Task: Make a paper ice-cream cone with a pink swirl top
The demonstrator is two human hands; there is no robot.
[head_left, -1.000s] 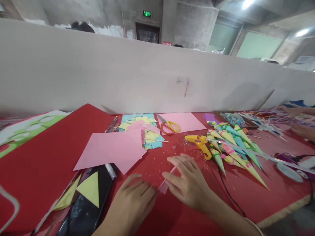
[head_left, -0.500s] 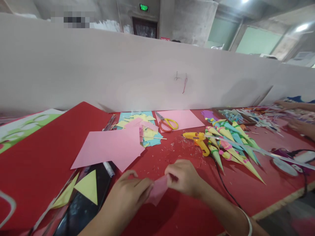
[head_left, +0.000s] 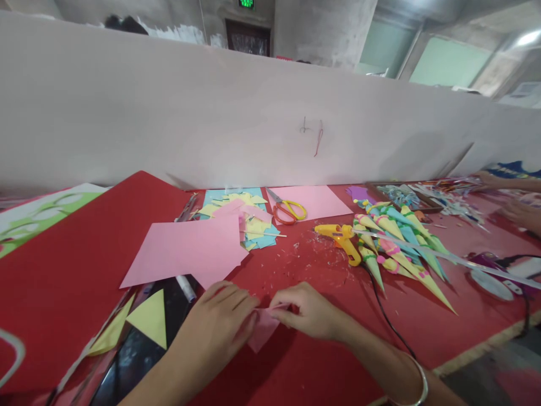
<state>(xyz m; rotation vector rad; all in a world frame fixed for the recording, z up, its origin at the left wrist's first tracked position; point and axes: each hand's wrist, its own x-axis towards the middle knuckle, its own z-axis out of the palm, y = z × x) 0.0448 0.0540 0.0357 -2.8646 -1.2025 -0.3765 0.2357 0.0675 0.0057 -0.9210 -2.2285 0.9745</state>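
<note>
Between my hands, low over the red table, is a small piece of pink paper [head_left: 264,330]. My left hand [head_left: 226,313] pinches its left side, and the back of the hand hides the thumb in part. On the right, my right hand [head_left: 300,310] grips the top edge between thumb and fingers, where the paper looks bent or rolled. The lower corner of the paper hangs free. Beyond my left hand lies a large pink sheet [head_left: 190,248]. Nearest my right hand on the table is a yellow glue gun [head_left: 344,239] with a long clear glue stick in its back.
Scissors [head_left: 289,211] lie by a heap of paper scraps [head_left: 253,223]. Several decorated paper cones [head_left: 401,242] are piled at the right. Yellow paper triangles [head_left: 152,318] rest at the left. Another person's hands [head_left: 524,214] are at the far right. A white partition [head_left: 190,118] stands behind.
My right hand has shifted slightly left and down, closer to my left hand. The top edge of the pink paper is now bent over. My left hand's fingers have curled in more.
</note>
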